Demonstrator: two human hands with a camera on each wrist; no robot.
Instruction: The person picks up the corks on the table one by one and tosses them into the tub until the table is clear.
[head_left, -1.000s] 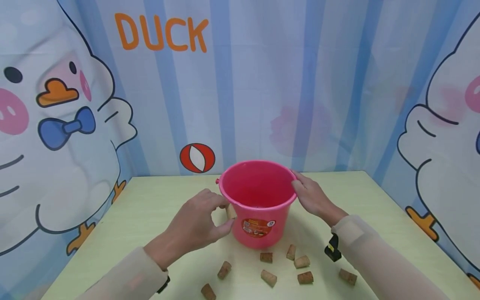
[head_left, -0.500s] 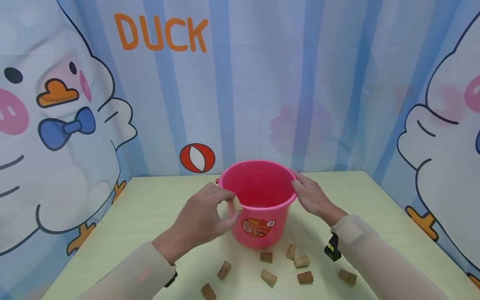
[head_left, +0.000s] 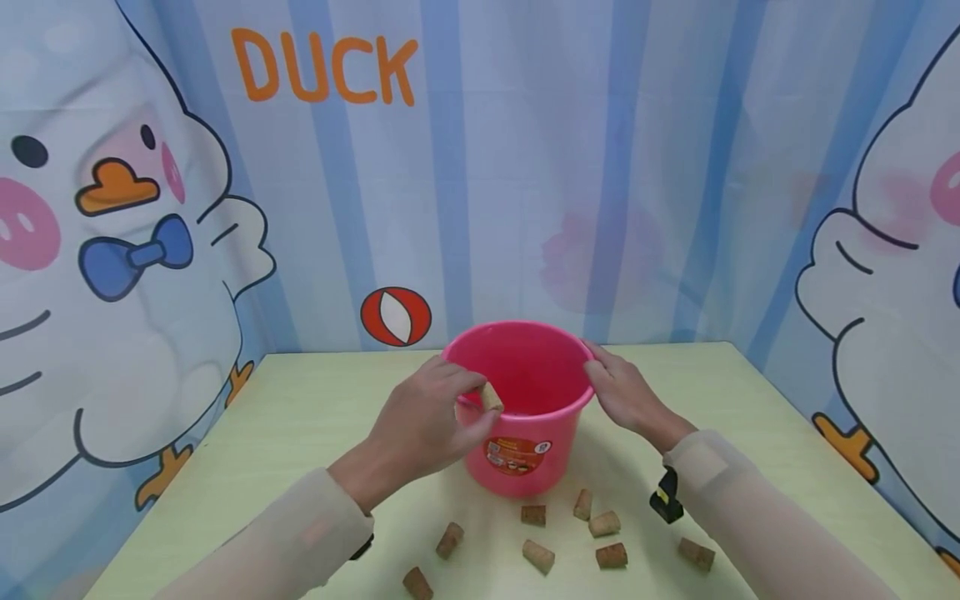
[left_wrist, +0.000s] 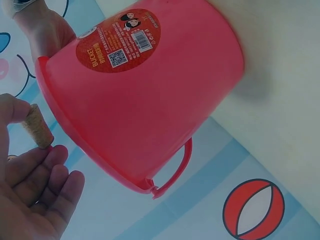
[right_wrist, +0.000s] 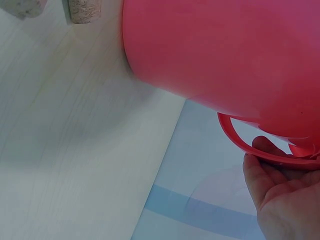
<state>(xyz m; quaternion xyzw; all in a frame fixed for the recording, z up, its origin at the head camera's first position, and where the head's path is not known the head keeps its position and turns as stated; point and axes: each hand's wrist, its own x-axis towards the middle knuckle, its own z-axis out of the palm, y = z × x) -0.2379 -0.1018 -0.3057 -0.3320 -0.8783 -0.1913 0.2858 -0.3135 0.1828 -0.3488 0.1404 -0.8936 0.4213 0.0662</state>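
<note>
My left hand [head_left: 420, 417] pinches a cork [head_left: 491, 397] between thumb and fingers, at the near left rim of a pink bucket [head_left: 480, 462]. In the left wrist view that cork [left_wrist: 38, 127] is tilted, just outside the rim, and the other fingers lie loosely bent. The bucket stands upright, with a red oval label on its front. On the right side of it my right hand [head_left: 626, 392] grips the rim; the right wrist view shows its fingers around the bucket's handle [right_wrist: 231, 132] close below the rim. The floor of the bucket is mostly hidden.
Several corks lie scattered on the pale yellow table in front of the bucket, among them a dark cork [head_left: 611, 556] and a paler cork [head_left: 538, 556]. One cork [head_left: 696, 554] lies farther right, beneath the right forearm. A duck-print curtain [head_left: 525, 167] hangs behind the table.
My left hand has moved right and up with the cork, from beside the bucket's left wall to its near rim. The right hand and bucket have stayed put.
</note>
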